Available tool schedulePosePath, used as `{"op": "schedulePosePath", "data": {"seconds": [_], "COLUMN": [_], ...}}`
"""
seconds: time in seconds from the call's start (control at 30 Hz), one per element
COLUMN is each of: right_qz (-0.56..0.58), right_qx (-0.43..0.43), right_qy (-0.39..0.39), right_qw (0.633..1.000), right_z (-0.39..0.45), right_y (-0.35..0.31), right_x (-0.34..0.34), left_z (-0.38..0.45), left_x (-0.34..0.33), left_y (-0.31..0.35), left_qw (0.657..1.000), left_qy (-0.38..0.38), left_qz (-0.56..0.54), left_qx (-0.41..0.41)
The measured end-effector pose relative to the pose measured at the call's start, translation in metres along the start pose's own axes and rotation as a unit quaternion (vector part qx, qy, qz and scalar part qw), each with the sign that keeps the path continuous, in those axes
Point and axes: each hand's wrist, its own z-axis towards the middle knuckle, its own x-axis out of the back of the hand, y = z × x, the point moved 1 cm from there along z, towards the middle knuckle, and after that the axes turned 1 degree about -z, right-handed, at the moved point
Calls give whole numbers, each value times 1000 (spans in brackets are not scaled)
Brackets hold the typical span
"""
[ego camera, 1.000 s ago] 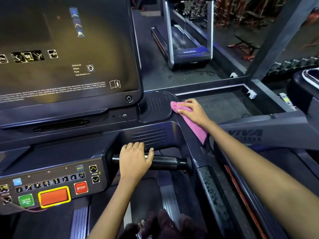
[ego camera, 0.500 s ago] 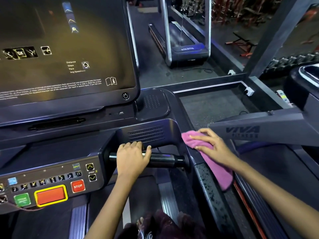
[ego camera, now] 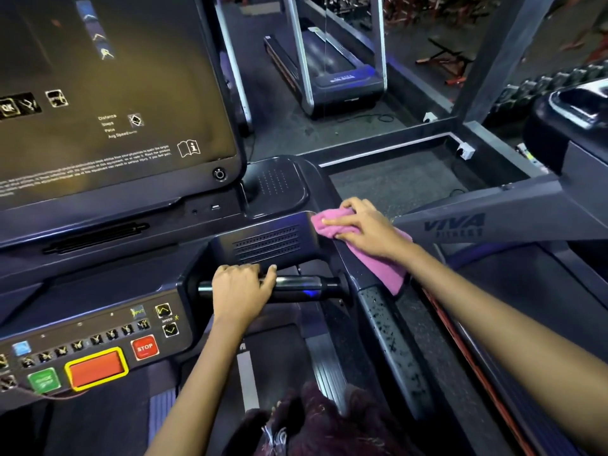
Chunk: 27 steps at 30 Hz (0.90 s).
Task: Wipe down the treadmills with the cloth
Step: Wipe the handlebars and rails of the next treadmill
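On the treadmill's right side rail, the right hand presses the pink cloth flat-fingered near the console, left hand gripping the handlebar; droplets below remain unwiped.

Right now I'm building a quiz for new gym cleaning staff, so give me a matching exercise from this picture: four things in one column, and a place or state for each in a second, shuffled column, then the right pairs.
Things:
1. cloth
2. left hand
3. STOP button
4. second treadmill

Places or states:
A. on the floor beyond the screen
B. wrapped round the horizontal grip bar
C. pressed on the side rail under the right hand
D. on the button panel, right of the yellow-edged orange pad

Pairs: 1-C, 2-B, 3-D, 4-A
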Motion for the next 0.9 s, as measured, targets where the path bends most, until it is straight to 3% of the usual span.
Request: {"op": "schedulePosePath", "data": {"seconds": [0.2,0.33,0.4,0.47,0.57,0.67,0.77,0.9], "right_qz": [47,72,33,-88,-266,-223,-115,-215], "right_qx": [75,62,46,82,193,199,156,190], "right_qy": [-79,-113,-80,-71,-83,-67,-32,-56], "right_qw": [993,989,995,990,941,952,981,956], "right_z": [-75,-65,-47,-38,-40,-40,-35,-31], "right_y": [9,15,3,-19,-45,-48,-44,-64], "right_x": [7,20,17,9,-9,-7,-8,-28], "left_z": [-1,-2,-2,-2,-3,-8,-19,-19], "left_x": [2,6,6,8,11,22,39,48], "left_y": [-1,1,0,-2,-6,-21,-44,-75], "left_qw": [1000,1000,1000,999,996,990,992,997], "left_qy": [0,1,-13,-34,-65,-86,-39,-13], "left_qz": [-7,-1,1,3,1,-26,-13,-25], "left_qx": [-11,-13,-24,-33,-68,-108,-119,-72]}}
